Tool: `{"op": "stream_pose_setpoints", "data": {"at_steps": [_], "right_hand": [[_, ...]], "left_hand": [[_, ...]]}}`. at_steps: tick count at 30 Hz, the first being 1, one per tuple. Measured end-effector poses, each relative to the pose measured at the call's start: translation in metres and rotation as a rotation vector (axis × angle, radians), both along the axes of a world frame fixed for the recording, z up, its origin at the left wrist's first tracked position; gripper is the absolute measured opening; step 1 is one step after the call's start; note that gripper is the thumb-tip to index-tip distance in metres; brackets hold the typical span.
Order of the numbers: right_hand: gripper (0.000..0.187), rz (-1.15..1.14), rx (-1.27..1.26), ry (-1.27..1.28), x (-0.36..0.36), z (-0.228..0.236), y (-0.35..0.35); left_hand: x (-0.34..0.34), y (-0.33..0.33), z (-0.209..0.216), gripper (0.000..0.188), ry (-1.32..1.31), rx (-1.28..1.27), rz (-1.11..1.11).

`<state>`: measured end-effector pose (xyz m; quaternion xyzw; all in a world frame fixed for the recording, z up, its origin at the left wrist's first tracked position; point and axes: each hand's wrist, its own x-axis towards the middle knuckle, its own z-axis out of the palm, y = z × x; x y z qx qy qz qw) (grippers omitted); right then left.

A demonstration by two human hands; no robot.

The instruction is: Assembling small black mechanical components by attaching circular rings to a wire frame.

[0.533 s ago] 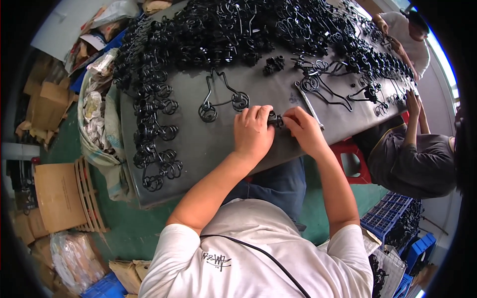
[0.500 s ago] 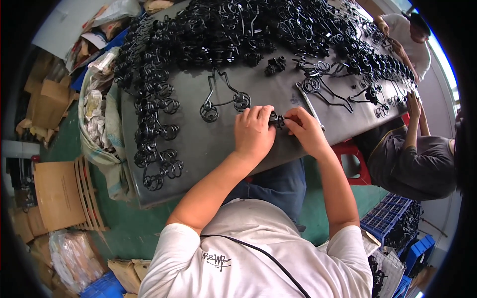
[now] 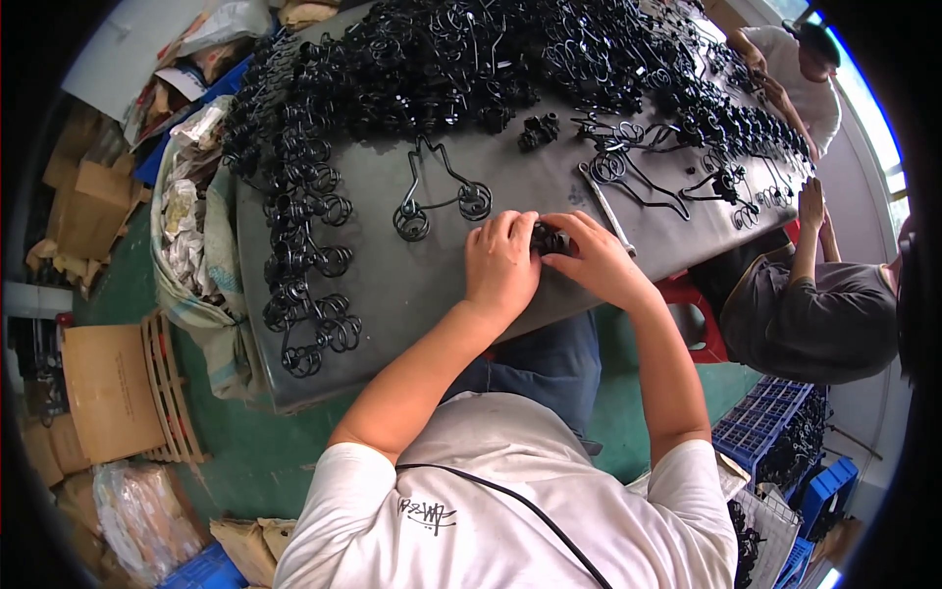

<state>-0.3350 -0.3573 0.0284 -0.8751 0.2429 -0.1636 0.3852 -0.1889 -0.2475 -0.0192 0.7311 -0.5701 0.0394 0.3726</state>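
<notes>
Close to the table's near edge, my left hand [image 3: 502, 263] is closed around a small black ribbed part [image 3: 547, 239]. My right hand [image 3: 601, 263] has its fingers curled over the same part from the other side, hiding much of it. Just beyond my left hand lies a bent black wire spring [image 3: 476, 201] with a coil at each end. A long grey metal tool, like a wrench [image 3: 606, 208], rests beyond my right hand. Farther off sits a loose black part [image 3: 539, 132] of similar look.
Black springs [image 3: 432, 69] heap along the far side of the grey table [image 3: 383, 294], with a stacked row [image 3: 304, 255] at the left. Two other people sit to the right, one by a red stool [image 3: 708, 329]. A stuffed sack [image 3: 186, 236] stands left of the table.
My right hand has moved slightly left, closing over the black part that its fingertips held by the end before. My left hand stays nearly in place.
</notes>
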Motion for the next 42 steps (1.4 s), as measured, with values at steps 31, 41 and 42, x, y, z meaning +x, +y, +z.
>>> {"op": "stream_pose_setpoints", "data": {"at_steps": [31, 41, 42], "right_hand": [[0.045, -0.298, -0.036, -0.076, 0.014, 0.020, 0.031], [0.041, -0.062, -0.121, -0.160, 0.056, 0.029, 0.048], [0.042, -0.045, -0.117, -0.139, 0.059, 0.030, 0.052]], "left_hand": [[0.046, 0.072, 0.016, 0.015, 0.034, -0.073, 0.165], [0.036, 0.098, 0.033, 0.041, 0.598, -0.036, -0.001], [0.040, 0.096, 0.032, 0.050, 0.578, -0.114, 0.016]]}}
